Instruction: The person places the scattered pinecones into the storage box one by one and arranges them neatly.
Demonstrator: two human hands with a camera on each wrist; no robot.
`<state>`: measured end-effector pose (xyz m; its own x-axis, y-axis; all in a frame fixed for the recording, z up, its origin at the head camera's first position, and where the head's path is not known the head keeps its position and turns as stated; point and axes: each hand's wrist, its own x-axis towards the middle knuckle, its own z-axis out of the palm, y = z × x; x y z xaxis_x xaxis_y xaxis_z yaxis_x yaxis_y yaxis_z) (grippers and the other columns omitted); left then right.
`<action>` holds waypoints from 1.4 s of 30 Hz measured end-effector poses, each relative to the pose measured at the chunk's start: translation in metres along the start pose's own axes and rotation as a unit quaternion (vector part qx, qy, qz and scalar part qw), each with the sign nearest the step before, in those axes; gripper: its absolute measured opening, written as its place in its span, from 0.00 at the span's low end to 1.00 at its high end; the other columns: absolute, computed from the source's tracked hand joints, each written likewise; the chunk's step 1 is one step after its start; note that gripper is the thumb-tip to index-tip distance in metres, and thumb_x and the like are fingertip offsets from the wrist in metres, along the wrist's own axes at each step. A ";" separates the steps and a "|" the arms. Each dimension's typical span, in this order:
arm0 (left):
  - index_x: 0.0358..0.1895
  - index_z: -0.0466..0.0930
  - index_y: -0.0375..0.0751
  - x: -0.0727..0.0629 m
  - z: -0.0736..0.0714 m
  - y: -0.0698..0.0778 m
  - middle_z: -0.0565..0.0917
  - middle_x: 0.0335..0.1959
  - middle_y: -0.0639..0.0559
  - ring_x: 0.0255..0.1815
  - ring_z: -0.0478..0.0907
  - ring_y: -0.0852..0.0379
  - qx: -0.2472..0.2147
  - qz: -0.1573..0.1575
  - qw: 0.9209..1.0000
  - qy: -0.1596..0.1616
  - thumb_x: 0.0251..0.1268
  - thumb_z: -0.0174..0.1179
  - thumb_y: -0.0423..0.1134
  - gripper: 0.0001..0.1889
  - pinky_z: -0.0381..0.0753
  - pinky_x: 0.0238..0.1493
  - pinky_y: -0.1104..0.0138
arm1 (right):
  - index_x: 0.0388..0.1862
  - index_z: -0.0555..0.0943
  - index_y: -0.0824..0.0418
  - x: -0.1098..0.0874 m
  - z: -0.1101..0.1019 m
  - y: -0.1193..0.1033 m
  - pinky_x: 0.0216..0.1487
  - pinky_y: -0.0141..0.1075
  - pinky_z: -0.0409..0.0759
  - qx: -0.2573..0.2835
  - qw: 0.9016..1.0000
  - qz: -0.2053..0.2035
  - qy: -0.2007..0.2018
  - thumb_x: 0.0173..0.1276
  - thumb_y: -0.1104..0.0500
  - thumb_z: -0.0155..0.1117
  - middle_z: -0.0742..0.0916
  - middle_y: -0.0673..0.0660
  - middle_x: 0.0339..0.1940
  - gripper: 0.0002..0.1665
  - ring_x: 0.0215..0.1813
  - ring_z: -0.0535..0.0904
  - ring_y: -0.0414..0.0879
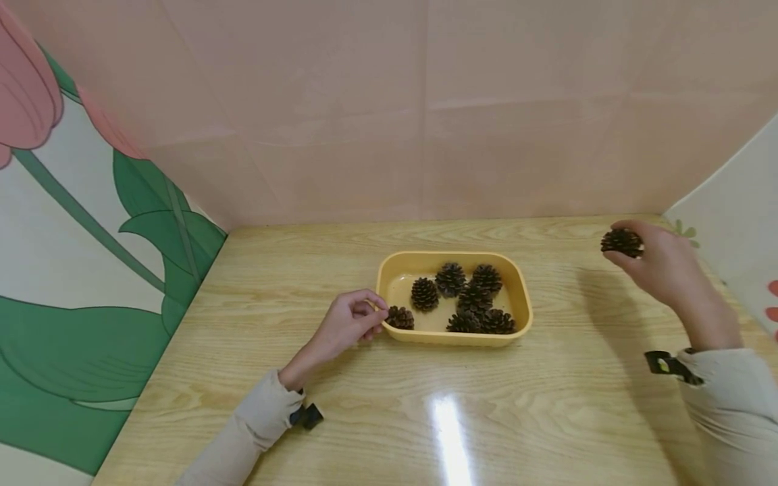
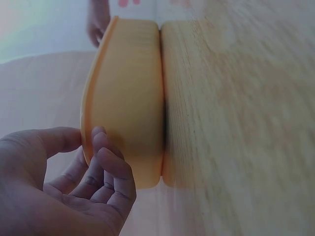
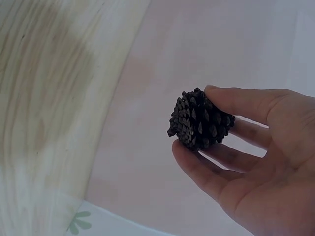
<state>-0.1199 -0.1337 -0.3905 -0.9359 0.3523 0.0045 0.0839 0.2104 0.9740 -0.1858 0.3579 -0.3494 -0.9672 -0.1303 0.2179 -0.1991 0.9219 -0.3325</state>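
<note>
A yellow plastic tub (image 1: 450, 339) stands on the wooden table with several brown pine cones (image 1: 476, 297) inside, most of them bunched toward its right half. My left hand (image 1: 349, 322) pinches the tub's left rim between thumb and fingers; the left wrist view shows the thumb over the rim (image 2: 87, 110) and the fingers against the outer wall. One pine cone (image 1: 400, 317) lies just inside that rim. Over the table's right side, my right hand (image 1: 665, 263) holds another pine cone (image 3: 202, 120) between thumb and fingers, up off the tabletop.
The light wood table (image 1: 340, 418) meets a pinkish covered wall (image 1: 365, 121) at its back edge. A panel with painted tulips and leaves (image 1: 91, 270) borders the left, and a pale panel (image 1: 747, 202) borders the right. Both wrists wear dark camera straps.
</note>
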 end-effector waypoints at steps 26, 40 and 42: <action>0.44 0.80 0.25 -0.001 0.001 0.004 0.80 0.28 0.23 0.27 0.72 0.20 -0.004 -0.007 1.000 0.002 0.70 0.60 0.28 0.07 0.73 0.19 0.65 | 0.65 0.71 0.70 -0.005 -0.001 -0.067 0.48 0.67 0.71 0.003 0.998 -0.061 0.001 0.71 0.60 0.66 0.79 0.77 0.56 0.28 0.53 0.74 0.75; 0.44 0.80 0.25 -0.001 0.001 0.003 0.81 0.28 0.24 0.27 0.72 0.20 -0.002 -0.005 1.000 0.001 0.70 0.60 0.29 0.07 0.74 0.19 0.64 | 0.60 0.74 0.72 -0.013 0.005 -0.099 0.46 0.63 0.76 0.011 0.990 -0.136 0.042 0.62 0.67 0.72 0.82 0.75 0.50 0.28 0.48 0.80 0.70; 0.44 0.80 0.25 -0.001 0.001 0.004 0.81 0.28 0.24 0.27 0.73 0.20 -0.002 -0.005 1.000 0.002 0.70 0.60 0.29 0.08 0.74 0.19 0.64 | 0.60 0.75 0.71 -0.014 0.006 -0.104 0.46 0.62 0.77 0.014 0.988 -0.145 0.044 0.61 0.68 0.72 0.83 0.74 0.50 0.28 0.48 0.80 0.69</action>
<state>-0.1186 -0.1324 -0.3869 -0.9379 0.3469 -0.0045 0.0734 0.2111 0.9747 -0.1526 0.2612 -0.3233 -0.8518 -0.3532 0.3870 -0.4707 0.8401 -0.2694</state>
